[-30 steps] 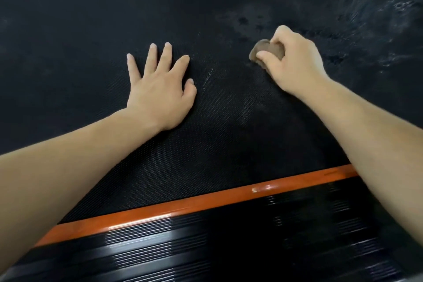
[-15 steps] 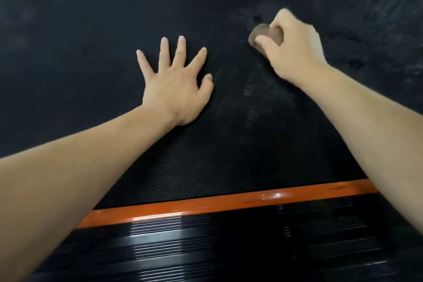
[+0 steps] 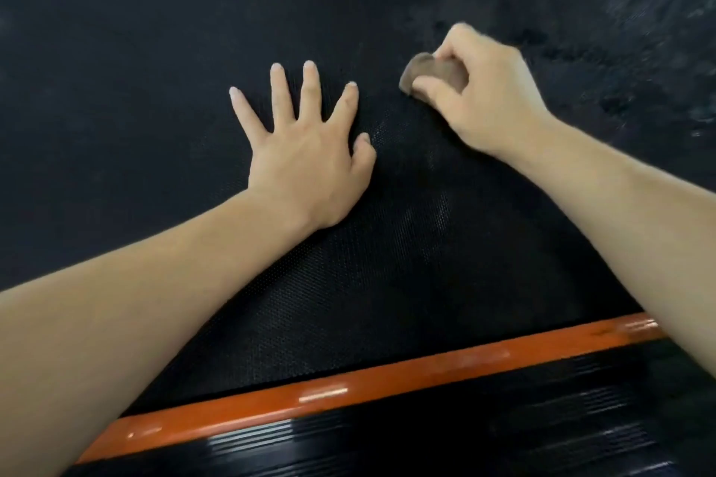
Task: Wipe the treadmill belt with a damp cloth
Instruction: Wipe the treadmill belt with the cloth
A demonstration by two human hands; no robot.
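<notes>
Small brown cloth (image 3: pixel 430 74), bunched into a wad, pressed against the black textured treadmill belt (image 3: pixel 155 70), right of centre. Gripped by the right hand (image 3: pixel 492 97), fingers and thumb curled tightly round it. Near it, to the left, the left hand (image 3: pixel 306 151): palm flat on the belt, fingers straight and spread, holding nothing. Pale smears on the belt at far right. Nearer the camera, an orange edge strip (image 3: pixel 387 376), then a black ribbed side rail (image 3: pixel 426 438).

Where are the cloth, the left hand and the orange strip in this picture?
cloth (image 3: pixel 422 68), head view, on its exposed brown fold.
left hand (image 3: pixel 310 159), head view, on the back of the hand.
orange strip (image 3: pixel 387 379), head view, on its middle stretch.
</notes>
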